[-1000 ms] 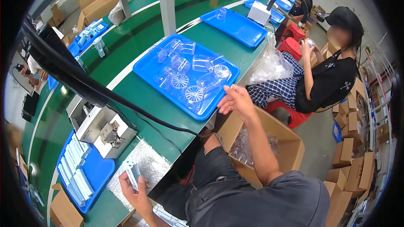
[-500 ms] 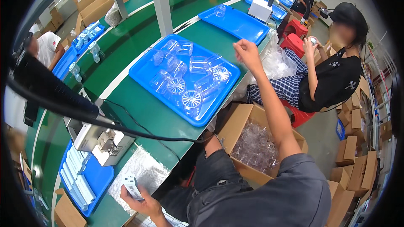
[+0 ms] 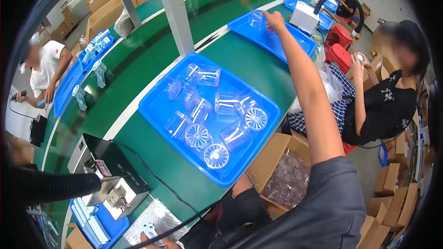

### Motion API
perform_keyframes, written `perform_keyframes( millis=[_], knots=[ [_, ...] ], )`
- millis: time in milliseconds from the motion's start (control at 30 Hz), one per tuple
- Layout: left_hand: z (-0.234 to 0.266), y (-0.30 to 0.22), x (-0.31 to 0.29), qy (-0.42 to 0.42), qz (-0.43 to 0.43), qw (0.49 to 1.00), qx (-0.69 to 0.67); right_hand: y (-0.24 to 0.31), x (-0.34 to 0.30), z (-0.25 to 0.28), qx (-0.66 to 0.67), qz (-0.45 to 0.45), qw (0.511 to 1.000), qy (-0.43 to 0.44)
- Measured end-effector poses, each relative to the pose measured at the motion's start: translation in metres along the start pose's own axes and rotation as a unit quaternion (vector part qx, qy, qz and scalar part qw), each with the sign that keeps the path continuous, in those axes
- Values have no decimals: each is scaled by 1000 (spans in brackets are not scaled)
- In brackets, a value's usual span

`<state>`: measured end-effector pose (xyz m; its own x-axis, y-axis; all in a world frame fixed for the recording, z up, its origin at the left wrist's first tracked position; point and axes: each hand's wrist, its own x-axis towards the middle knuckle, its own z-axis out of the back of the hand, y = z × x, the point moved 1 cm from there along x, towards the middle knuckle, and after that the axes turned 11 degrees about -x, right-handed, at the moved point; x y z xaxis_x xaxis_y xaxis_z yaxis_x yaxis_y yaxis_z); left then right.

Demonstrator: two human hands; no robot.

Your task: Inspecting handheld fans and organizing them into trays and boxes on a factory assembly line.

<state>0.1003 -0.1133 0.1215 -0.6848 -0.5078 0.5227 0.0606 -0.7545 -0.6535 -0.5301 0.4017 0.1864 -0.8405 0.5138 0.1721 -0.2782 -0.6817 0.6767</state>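
Cup (image 3: pixel 254 19) of clear, rounded plastic lies beside right hand (image 3: pixel 275 21), one o'clock, grip unclear; left hand (image 3: pixel 167 244), seven o'clock, clasps smooth pale-blue piece (image 3: pixel 148 228).

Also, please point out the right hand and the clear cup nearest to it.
Right hand (image 3: pixel 275 20): head view, back of the hand.
Clear cup (image 3: pixel 255 19): head view, its visible middle.

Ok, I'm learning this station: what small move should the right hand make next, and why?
Probably close the right hand on the lone clear cup in its blue tray: the hand is right beside it, contact unclear, while the left hand holds a pale blue piece.
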Motion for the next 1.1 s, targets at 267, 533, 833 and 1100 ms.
perform_keyframes(
  millis=[267, 533, 833, 1100],
  knots=[
    [1, -1, 0, 41, 42, 997, 54, 21, 25, -20, -105, -68, 990, 69],
    [2, 3, -3, 55, 57, 995, 61, 42, 4, -26, -170, 56, 982, 51],
    [-6, -14, 12, 10, -7, 1000, -10, 79, -184, 53, 78, 399, 791, 458],
    [-2, -20, 14, 16, -33, 998, -43, 68, -256, 75, 58, 466, 767, 438]
  ],
)
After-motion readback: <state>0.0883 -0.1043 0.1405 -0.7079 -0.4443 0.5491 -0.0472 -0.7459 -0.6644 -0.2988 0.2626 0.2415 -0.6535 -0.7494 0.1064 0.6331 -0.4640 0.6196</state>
